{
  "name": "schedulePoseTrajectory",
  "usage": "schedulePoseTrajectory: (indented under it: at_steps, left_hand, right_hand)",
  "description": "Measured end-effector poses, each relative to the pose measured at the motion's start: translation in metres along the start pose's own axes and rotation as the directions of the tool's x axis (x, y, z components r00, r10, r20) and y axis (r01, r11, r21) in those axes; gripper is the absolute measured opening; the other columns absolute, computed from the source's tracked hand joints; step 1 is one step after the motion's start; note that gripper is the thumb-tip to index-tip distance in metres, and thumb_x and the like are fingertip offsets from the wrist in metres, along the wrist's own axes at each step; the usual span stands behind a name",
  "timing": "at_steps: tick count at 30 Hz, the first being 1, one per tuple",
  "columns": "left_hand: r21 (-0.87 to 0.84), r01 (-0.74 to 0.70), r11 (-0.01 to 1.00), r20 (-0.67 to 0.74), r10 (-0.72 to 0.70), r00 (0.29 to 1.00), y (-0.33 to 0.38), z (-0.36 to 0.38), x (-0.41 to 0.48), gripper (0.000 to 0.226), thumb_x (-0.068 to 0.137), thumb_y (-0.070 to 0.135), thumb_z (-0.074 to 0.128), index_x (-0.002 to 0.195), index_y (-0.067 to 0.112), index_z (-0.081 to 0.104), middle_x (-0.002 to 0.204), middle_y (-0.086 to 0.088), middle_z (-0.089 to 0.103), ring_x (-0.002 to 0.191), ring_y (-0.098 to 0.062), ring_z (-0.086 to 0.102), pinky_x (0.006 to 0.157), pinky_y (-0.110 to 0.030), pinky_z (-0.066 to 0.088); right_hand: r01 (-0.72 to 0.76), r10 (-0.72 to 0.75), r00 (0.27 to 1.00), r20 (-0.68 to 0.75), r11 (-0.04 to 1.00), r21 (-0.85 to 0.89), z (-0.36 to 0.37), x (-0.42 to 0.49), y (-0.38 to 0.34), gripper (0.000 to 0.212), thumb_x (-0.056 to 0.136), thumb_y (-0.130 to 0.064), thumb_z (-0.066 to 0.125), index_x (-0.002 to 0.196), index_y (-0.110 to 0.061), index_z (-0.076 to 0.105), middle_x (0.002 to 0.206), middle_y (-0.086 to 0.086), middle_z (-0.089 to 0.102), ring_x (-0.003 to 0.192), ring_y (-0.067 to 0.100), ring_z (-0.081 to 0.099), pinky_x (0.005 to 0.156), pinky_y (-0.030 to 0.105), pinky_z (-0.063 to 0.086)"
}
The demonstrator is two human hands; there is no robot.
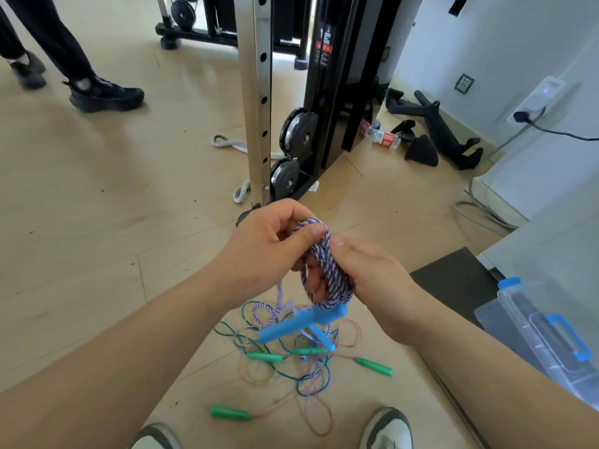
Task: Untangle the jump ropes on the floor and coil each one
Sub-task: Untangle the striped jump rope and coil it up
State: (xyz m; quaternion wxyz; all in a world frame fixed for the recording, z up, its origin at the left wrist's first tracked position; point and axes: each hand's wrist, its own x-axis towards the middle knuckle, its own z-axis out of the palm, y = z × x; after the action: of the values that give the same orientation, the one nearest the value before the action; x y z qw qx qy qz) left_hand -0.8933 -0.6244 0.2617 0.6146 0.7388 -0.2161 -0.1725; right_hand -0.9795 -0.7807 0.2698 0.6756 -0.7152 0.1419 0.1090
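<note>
A purple-and-white braided jump rope (327,267) is wound in several loops between my hands, above the floor. My left hand (269,244) pinches the top of the coil between thumb and fingers. My right hand (366,270) grips the coil's right side. Its two blue handles (291,325) hang just under the coil, and a loose tail of the rope trails down. On the floor below lies a tangle of thin blue, pink and yellow ropes (291,361) with green handles (374,366), one of them (230,413) lying apart near my shoes.
A gym machine with a steel upright (256,102) and black weight plates (298,131) stands just beyond my hands. A clear plastic box with blue latches (547,335) sits at right. Another person's legs and black shoes (103,95) are at top left. Black attachments and a bottle lie by the wall.
</note>
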Motion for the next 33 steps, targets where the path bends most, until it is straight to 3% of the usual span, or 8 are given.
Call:
schedulePoseTrajectory:
  at_steps: [4,10,14,18,21,23,27,33]
  left_hand:
    - [-0.086,0.080,0.993,-0.019,-0.082,0.996,-0.007,0.009,-0.005,0.015,0.103,0.020,0.060,0.099,0.007,0.066,0.074,-0.013,0.072,0.063,-0.021,0.066,0.069,-0.040,0.061]
    - [-0.150,0.182,0.972,0.044,-0.177,0.983,-0.011,0.017,-0.005,0.017,0.107,0.018,0.052,0.102,0.010,0.066,0.065,-0.010,0.063,0.051,-0.022,0.055,0.048,-0.028,0.049]
    - [0.089,0.231,0.969,0.080,-0.238,0.968,-0.018,0.033,-0.011,0.043,0.098,-0.002,0.037,0.103,0.025,0.069,0.069,-0.006,0.063,0.046,-0.014,0.051,0.043,-0.023,0.045]
    - [0.263,0.289,0.920,0.226,-0.350,0.909,-0.021,0.043,-0.019,0.028,0.108,0.019,0.041,0.090,0.012,0.061,0.068,-0.005,0.066,0.053,-0.020,0.061,0.049,-0.027,0.052]
    - [0.446,0.131,0.885,0.386,-0.322,0.864,-0.020,0.050,-0.032,0.032,0.105,0.029,0.049,0.083,0.006,0.053,0.070,-0.007,0.066,0.063,-0.026,0.068,0.044,-0.017,0.045]
    - [0.444,0.041,0.895,0.482,-0.277,0.831,-0.014,0.051,-0.038,0.024,0.100,0.028,0.057,0.088,0.007,0.057,0.076,-0.015,0.064,0.070,-0.029,0.069,0.059,-0.028,0.059]
    - [0.181,0.168,0.969,0.489,-0.237,0.839,0.008,0.041,-0.035,0.010,0.099,0.023,0.064,0.094,0.015,0.069,0.067,-0.005,0.061,0.054,-0.020,0.063,0.058,-0.041,0.059]
    - [0.086,0.070,0.994,0.162,-0.083,0.983,0.020,0.017,-0.014,0.018,0.107,0.021,0.051,0.099,0.019,0.066,0.052,0.002,0.050,0.038,-0.017,0.046,0.033,-0.013,0.033]
  right_hand:
    - [0.044,-0.044,0.999,-0.032,0.999,0.008,0.000,0.000,0.001,0.035,0.108,-0.024,0.048,0.098,0.006,0.062,0.076,0.007,0.067,0.069,0.018,0.062,0.067,0.029,0.054]
    - [0.058,-0.053,0.997,-0.047,0.991,0.118,-0.003,-0.003,-0.004,0.029,0.105,-0.013,0.054,0.083,0.001,0.066,0.070,0.008,0.069,0.062,0.018,0.063,0.064,0.026,0.055]
    - [-0.018,0.073,0.983,-0.167,0.951,0.309,-0.003,0.001,-0.004,0.026,0.105,-0.018,0.055,0.105,0.004,0.069,0.098,0.017,0.079,0.083,0.026,0.075,0.081,0.036,0.063]
    - [0.040,0.096,0.934,-0.345,0.930,0.365,-0.013,0.011,0.001,0.019,0.102,-0.017,0.061,0.097,-0.001,0.071,0.100,0.020,0.079,0.099,0.029,0.077,0.094,0.046,0.060]
    - [0.024,0.027,0.852,-0.522,0.996,0.091,-0.028,0.014,0.005,0.028,0.099,-0.025,0.066,0.101,0.004,0.069,0.096,0.018,0.078,0.092,0.022,0.078,0.093,0.044,0.061]
    - [-0.075,-0.035,0.836,-0.548,0.981,-0.178,-0.029,0.011,0.007,0.038,0.099,-0.033,0.065,0.091,0.003,0.059,0.086,0.019,0.073,0.073,0.026,0.069,0.074,0.032,0.060]
    - [-0.163,-0.065,0.867,-0.494,0.900,-0.403,-0.030,0.012,0.017,0.034,0.100,-0.034,0.061,0.086,-0.006,0.050,0.084,0.020,0.065,0.074,0.035,0.060,0.063,0.035,0.046]
    - [-0.067,0.086,0.983,-0.161,0.990,0.121,-0.022,0.006,0.007,0.016,0.099,-0.002,0.055,0.098,0.005,0.069,0.078,0.016,0.072,0.071,0.028,0.066,0.066,0.034,0.057]
